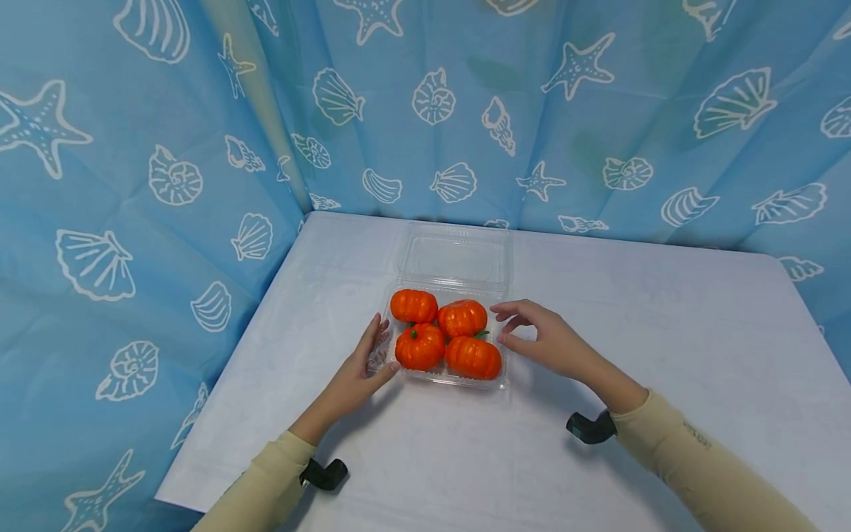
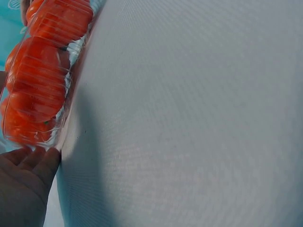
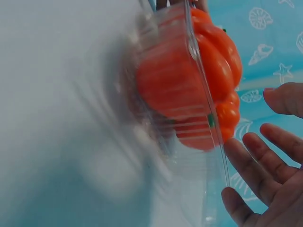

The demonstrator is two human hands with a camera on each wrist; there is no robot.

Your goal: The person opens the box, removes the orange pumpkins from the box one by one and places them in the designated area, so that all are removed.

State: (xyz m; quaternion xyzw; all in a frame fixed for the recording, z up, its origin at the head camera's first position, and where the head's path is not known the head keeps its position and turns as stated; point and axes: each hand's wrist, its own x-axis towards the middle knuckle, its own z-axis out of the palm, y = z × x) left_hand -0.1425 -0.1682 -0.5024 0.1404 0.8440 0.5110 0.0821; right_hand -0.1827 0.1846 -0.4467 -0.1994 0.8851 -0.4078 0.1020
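Four pumpkins [image 1: 420, 349] in clear box [image 1: 452, 380] btwn L hand [image 1: 355, 380] & R hand [image 1: 547, 341], fingers loose, R contact unclear.

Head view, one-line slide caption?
Four orange ribbed pumpkins in an open clear rectangular plastic container between left hand and right hand.

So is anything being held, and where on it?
Nothing seems gripped. The left hand rests against the left side of the plastic box; the right hand is by its right edge, contact unclear.

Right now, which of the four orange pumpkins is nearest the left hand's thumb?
The front-left pumpkin, green stem on top: it sits beside the thumb of the left hand; the other three lie farther away.
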